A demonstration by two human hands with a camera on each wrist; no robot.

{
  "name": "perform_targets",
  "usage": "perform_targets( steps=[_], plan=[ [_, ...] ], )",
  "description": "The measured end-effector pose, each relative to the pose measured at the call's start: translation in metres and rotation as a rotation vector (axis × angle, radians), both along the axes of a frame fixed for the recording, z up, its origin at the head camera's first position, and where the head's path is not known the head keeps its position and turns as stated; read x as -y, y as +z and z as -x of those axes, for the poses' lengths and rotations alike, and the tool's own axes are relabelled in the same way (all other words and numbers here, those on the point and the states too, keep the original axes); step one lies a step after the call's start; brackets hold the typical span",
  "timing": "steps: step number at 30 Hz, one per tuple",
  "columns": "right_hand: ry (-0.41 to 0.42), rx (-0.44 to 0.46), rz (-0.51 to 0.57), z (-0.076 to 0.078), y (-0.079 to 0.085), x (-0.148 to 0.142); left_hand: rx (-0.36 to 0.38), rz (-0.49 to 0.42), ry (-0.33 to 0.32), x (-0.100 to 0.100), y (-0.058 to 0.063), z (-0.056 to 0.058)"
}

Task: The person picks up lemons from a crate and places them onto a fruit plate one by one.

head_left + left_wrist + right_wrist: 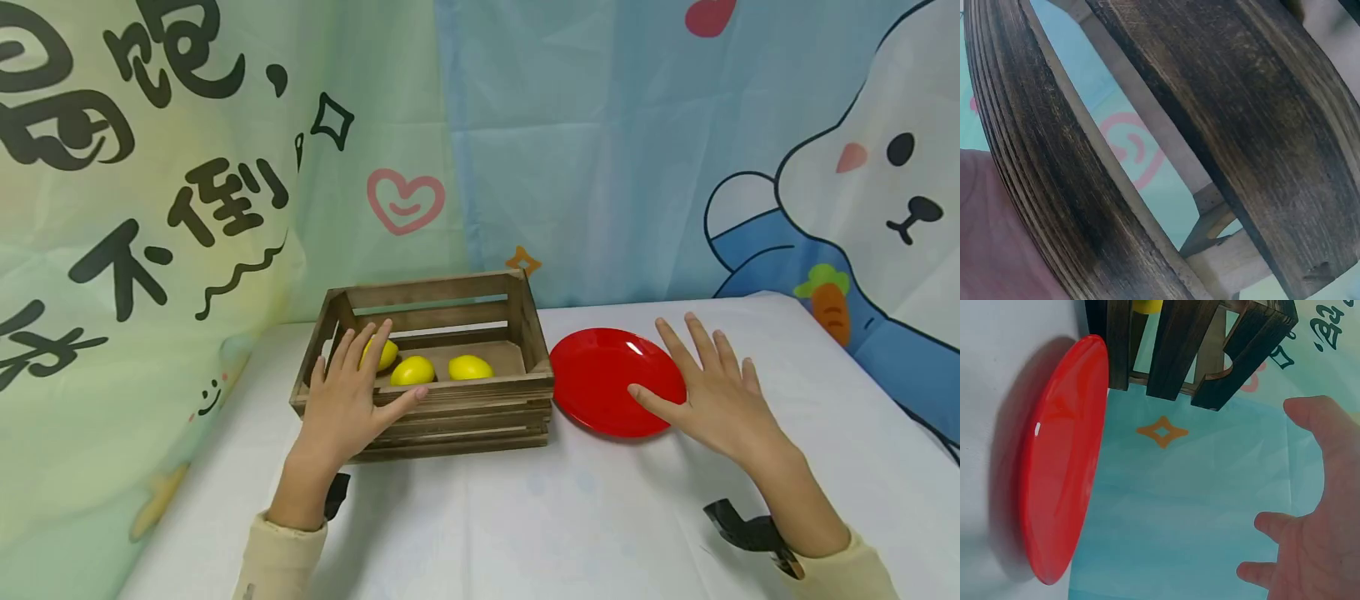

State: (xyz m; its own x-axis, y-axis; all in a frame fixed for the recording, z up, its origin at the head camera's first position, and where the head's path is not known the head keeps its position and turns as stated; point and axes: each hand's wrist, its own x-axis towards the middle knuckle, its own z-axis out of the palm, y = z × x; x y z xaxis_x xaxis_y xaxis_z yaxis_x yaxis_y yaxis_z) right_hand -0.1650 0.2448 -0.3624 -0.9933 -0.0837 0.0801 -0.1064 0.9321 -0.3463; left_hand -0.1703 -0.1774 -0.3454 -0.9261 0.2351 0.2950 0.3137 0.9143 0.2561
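Note:
In the head view, my left hand (348,406) has its fingers spread over the front left of a slatted wooden crate (457,417) and holds nothing. Three yellow lemons lie inside the crate: one lemon (471,367) at the middle, one lemon (412,371) left of it, and another lemon (387,354) partly behind my fingers. My right hand (720,400) hovers with spread fingers by the right edge of a red plate (607,379), its thumb over the rim. The left wrist view is filled by the crate's dark slats (1260,125). The plate (1063,469) also appears in the right wrist view.
A white cloth (525,525) covers the table. Behind it hangs a printed backdrop (585,167) with cartoon figures and lettering, and it also runs down the left side. The plate stands close beside the crate's right end. Black straps (750,529) are on the wrists.

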Motion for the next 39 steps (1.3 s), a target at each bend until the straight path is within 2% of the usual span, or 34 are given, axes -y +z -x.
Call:
perform_targets(
  steps=[4, 8, 11, 15, 23, 33, 39],
  plan=[
    [0.017, 0.038, 0.035, -0.001, -0.003, -0.002, 0.018, -0.089, -0.042, 0.004, 0.004, -0.001],
    [0.020, 0.057, 0.045, -0.001, -0.006, -0.004, 0.000, -0.172, -0.075, 0.009, 0.009, 0.000],
    [0.015, 0.060, 0.071, -0.001, -0.009, -0.006, -0.021, -0.209, -0.076, 0.011, 0.013, 0.001],
    [0.016, 0.057, 0.158, -0.001, -0.015, -0.010, -0.030, -0.273, -0.071, 0.012, 0.017, 0.002],
    [-0.009, 0.037, 0.286, 0.007, -0.031, -0.023, -0.182, -0.426, -0.106, 0.008, 0.023, 0.008],
    [-0.057, 0.010, 0.426, 0.018, -0.048, -0.034, -0.227, -0.465, -0.160, 0.008, 0.030, 0.005],
    [-0.132, 0.035, 0.516, 0.019, -0.056, -0.039, -0.222, -0.442, -0.181, 0.009, 0.033, 0.004]
  ],
)
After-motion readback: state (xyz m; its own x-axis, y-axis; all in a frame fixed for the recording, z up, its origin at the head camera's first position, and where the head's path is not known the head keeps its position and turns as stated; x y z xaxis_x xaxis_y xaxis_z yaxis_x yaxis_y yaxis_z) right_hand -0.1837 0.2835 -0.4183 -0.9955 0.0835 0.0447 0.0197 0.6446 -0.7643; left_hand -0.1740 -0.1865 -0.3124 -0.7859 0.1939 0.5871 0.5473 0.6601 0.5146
